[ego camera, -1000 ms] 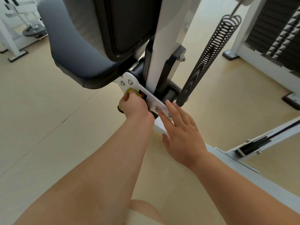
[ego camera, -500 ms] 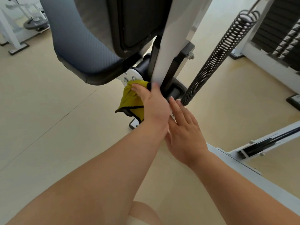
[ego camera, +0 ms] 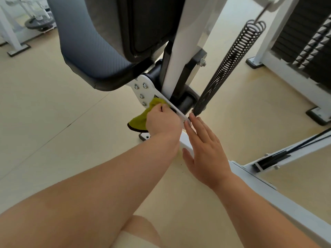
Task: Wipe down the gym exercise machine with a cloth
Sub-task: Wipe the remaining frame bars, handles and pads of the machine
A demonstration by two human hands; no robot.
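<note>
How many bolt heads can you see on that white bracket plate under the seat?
4 on the white bracket plate: two side by side near its top, one below, one lowest by the yellow cloth. The left hand and cloth may hide more.

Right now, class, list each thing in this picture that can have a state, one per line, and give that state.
Left hand: closed on the yellow cloth.
Yellow cloth: bunched, pressed against the white bracket, its lower part hanging free.
Right hand: open, flat on the white frame, holding nothing.
Coil spring: hooked at its top, slanting.
Seat pad: unoccupied.
</note>
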